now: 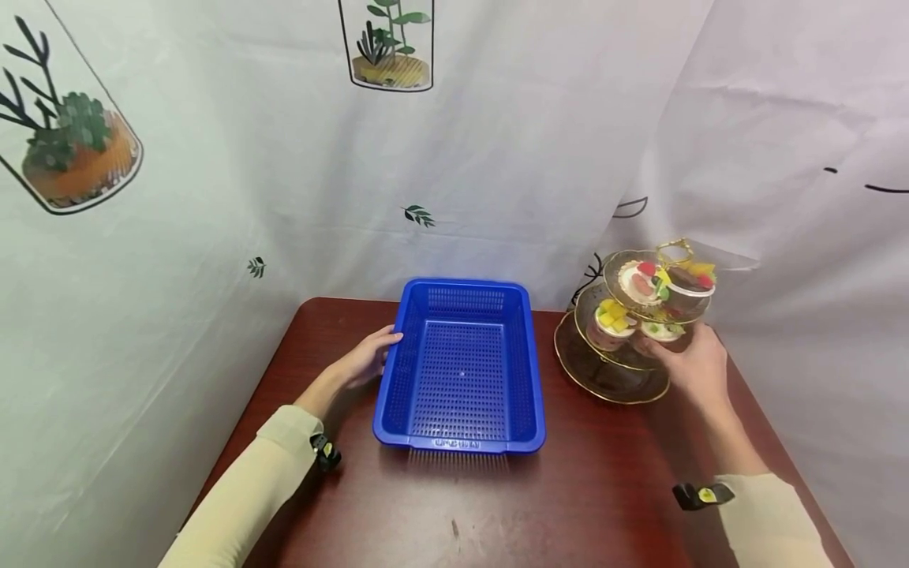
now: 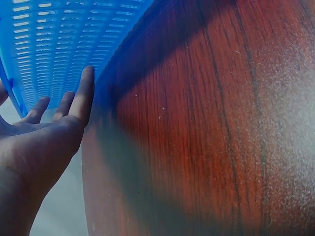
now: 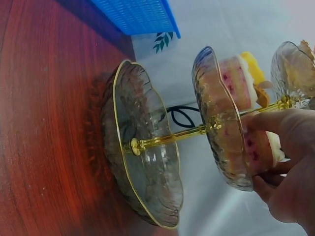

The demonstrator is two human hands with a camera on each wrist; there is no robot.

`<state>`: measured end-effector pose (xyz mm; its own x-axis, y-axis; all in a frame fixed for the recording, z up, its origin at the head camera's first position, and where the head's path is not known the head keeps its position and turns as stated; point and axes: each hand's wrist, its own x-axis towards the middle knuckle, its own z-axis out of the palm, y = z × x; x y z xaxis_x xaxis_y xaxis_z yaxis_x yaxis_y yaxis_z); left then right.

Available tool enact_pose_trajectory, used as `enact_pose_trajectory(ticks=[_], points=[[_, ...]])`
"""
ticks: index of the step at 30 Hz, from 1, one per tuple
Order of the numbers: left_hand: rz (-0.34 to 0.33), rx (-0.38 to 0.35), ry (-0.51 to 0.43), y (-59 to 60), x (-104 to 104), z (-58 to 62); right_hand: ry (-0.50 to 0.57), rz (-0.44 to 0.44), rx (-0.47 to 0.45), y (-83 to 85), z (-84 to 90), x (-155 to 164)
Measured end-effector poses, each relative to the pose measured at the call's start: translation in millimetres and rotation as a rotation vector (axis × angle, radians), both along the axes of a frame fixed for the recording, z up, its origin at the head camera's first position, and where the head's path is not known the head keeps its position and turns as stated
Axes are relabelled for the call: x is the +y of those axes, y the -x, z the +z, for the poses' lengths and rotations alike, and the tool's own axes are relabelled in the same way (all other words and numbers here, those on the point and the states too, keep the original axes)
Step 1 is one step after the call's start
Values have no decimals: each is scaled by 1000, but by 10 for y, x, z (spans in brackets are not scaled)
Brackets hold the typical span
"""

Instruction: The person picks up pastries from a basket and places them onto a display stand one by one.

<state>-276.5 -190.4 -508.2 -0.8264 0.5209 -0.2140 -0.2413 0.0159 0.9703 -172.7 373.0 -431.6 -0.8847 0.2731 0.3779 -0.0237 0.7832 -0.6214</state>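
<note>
Nearest you, bare dark-red table (image 1: 454,505), with both sleeves coming in from the near corners. Your left hand (image 1: 365,359) lies flat-fingered against the left wall of the blue basket (image 1: 461,367); the left wrist view shows the fingers (image 2: 81,96) straight and relaxed, touching the mesh, gripping nothing. The basket sits mid-table with nothing in it.

Over on the right, your right hand (image 1: 692,363) has reached the three-tier stand (image 1: 632,331) and is at the middle tier, fingers (image 3: 275,123) curled round a dessert cup (image 1: 656,331) there. It looks like a hold on the cup, though the far side of the grip is hidden. More cups sit on the middle and top tiers; the bottom plate (image 3: 142,162) is bare.

By my read, you're at the pick-up step: cup in hand, basket steadied. The next move calls for a clean lift outward, clear of the top tier's rim and the gold centre post (image 3: 197,132), then a sweep left over the basket's right wall.

Room is good between stand and basket. Watch the right table edge just beyond the stand, and the curtain (image 1: 497,158) close behind it.
</note>
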Motion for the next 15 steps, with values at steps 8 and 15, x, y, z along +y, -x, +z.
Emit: enact_pose_trajectory(ticks=[8,15], points=[[30,-8,62,27,-16,91,-19,20,-58,-122,66,17],[114,60,210,6,-79,273,-59,13,-105,-407,117,-80]])
